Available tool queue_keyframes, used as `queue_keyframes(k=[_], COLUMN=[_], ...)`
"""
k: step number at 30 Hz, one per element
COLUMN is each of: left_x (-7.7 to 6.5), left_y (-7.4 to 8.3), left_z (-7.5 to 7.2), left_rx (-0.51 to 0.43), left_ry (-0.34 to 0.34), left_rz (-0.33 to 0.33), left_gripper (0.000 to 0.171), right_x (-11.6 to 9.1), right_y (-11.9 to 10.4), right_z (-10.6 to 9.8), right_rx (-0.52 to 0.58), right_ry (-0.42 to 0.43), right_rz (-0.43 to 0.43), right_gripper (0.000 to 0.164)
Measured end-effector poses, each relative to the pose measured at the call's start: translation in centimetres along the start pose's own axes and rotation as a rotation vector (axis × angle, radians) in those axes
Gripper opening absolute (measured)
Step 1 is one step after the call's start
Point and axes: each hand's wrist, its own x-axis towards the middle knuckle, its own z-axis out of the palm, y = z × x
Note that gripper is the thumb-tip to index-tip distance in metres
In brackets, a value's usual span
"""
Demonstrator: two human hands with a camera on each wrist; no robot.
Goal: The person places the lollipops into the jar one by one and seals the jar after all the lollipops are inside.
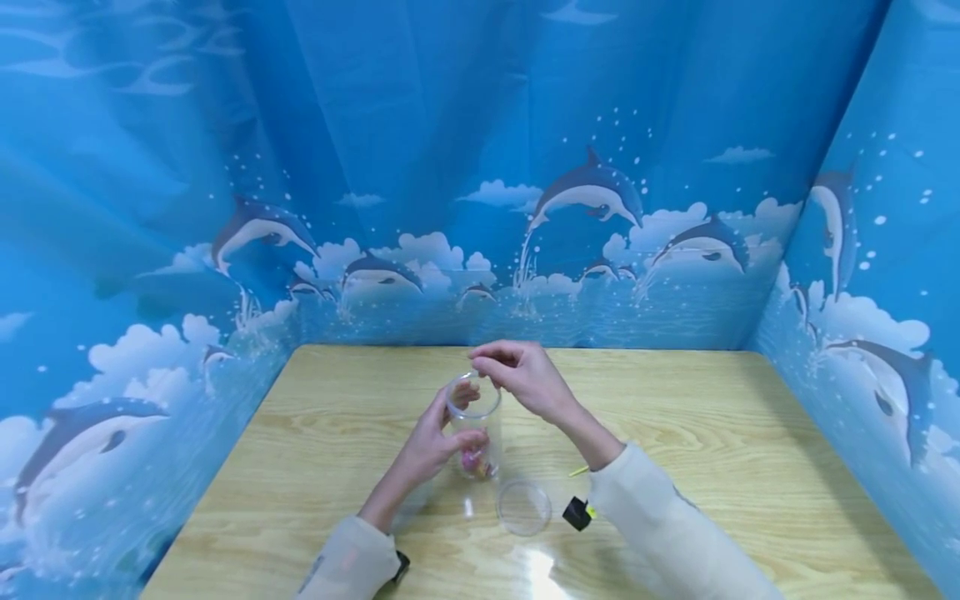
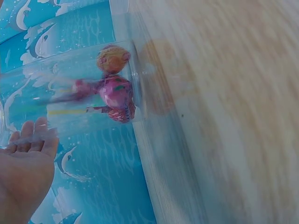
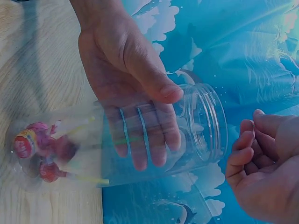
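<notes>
My left hand [image 1: 433, 446] holds a clear plastic jar [image 1: 491, 425] upright over the table, thumb on one side and fingers round the other. Several wrapped lollipops [image 2: 117, 91] with pink, red and orange heads lie at the jar's bottom, yellow sticks toward the mouth; one inside is blurred. Just above the jar's open mouth is my right hand [image 1: 525, 379]. In the right wrist view the right hand [image 3: 266, 163] has curled fingers, its thumb near the index fingertip, and nothing shows between them.
A clear round lid [image 1: 524, 507] lies on the wooden table [image 1: 675, 417] in front of the jar. Beside the right sleeve are a small black object [image 1: 577, 513] and a thin yellow stick [image 1: 578, 471]. A blue dolphin-print curtain [image 1: 450, 167] surrounds the table's back and sides.
</notes>
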Motion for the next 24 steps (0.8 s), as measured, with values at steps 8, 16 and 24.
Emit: queue_keyframes(k=[8, 16, 24], left_x=[0.1, 0.0, 0.0], left_y=[0.1, 0.2, 0.0], left_z=[0.1, 0.2, 0.1], left_rx=[0.001, 0.011, 0.011], left_ry=[0.003, 0.020, 0.015], left_rz=[-0.011, -0.019, -0.028], left_gripper=[0.080, 0.080, 0.082], right_x=[-1.6, -5.5, -9.7], right_y=[0.3, 1.2, 2.3], right_z=[-2.5, -6.7, -8.8], right_rx=[-0.047, -0.113, -0.119], right_ry=[0.040, 0.079, 0.116], right_rz=[0.063, 0.147, 0.264], right_gripper=[0.025, 0.026, 0.031])
